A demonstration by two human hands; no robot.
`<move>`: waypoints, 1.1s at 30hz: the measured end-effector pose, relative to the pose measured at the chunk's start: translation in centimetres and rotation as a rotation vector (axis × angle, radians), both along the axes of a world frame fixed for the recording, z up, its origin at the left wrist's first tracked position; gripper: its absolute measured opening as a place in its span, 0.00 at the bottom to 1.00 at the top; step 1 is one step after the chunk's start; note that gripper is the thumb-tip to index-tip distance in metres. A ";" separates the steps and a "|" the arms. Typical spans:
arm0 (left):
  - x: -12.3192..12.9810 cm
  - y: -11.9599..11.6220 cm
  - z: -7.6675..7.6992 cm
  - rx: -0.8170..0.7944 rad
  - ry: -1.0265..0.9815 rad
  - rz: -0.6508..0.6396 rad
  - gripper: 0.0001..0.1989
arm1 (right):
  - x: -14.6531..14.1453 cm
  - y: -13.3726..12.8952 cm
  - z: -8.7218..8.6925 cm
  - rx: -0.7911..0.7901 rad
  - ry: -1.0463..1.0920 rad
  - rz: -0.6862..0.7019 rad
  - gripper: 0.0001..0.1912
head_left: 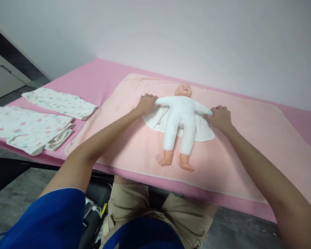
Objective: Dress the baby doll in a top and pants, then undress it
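A baby doll (181,109) with a white cloth body lies on its back, its arms spread and its bare feet toward me. Beneath its torso is a spread-out white baby garment (205,131), its lower edges showing on both sides of the legs. My left hand (147,103) is closed around the end of the doll's arm on the left. At the other arm's end, my right hand (220,117) is closed too, fingers curled. The doll's own hands are hidden by my fingers.
A peach blanket (129,152) lies under the doll on a pink-covered table (85,77). To the left are folded patterned baby clothes (28,126) and another patterned cloth (59,103). A pale wall (171,38) rises behind. Below the table's front edge is a black case (100,193).
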State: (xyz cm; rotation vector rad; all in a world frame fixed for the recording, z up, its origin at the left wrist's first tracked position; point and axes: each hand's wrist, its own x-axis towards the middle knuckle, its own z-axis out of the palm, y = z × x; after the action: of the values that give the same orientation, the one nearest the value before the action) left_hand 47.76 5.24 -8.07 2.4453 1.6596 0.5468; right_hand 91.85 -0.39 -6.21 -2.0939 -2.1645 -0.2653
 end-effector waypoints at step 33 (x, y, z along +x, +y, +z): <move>6.8 0.4 -0.2 -0.203 -0.019 0.026 0.22 | -16.7 7.3 0.8 0.236 0.495 0.315 0.19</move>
State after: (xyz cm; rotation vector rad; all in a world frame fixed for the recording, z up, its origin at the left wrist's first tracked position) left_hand 54.53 5.63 -8.26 2.2710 1.6528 0.3824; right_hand 75.17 6.93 -5.43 -1.4712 -1.9981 0.0299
